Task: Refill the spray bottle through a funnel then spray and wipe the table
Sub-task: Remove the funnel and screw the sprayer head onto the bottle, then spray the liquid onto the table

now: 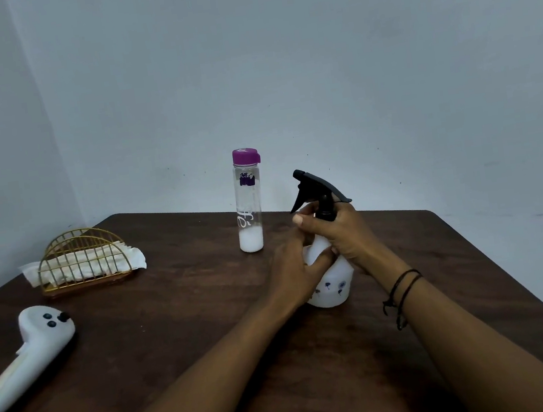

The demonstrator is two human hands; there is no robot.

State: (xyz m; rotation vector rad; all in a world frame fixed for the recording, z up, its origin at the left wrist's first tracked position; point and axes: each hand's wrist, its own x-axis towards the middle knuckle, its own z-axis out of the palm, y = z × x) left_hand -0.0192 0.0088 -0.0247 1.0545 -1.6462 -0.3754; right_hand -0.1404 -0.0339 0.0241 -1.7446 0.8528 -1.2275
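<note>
The spray bottle (330,281) stands upright on the dark wooden bench (177,339), right of centre and towards the near half, with both hands on it. The left hand (297,268) wraps the white body from the left side, fingers curled across its front, steadying it; the right hand (335,232) is higher, gripping the neck just under the black trigger head (318,189), thumb and fingers closed round the collar. That pairing of one hand bracing the body and one on the collar reads as work on the screw joint, either taking the head off to open the bottle for filling or tightening it back on; a single view cannot settle which. Just behind, on the far side, stands a clear bottle with a purple cap (248,202), capped and holding only a little white liquid at the bottom. No funnel can be made out, unless the white long-handled object (30,351) lying at the near left is one; I cannot tell. A gold wire holder (80,262) with white wipes (132,258) sits far left. If the head is coming off, the next move calls for turning the collar while the left hand keeps the body from spinning, then lifting the head and its dip tube straight up without tipping the bottle.
</note>
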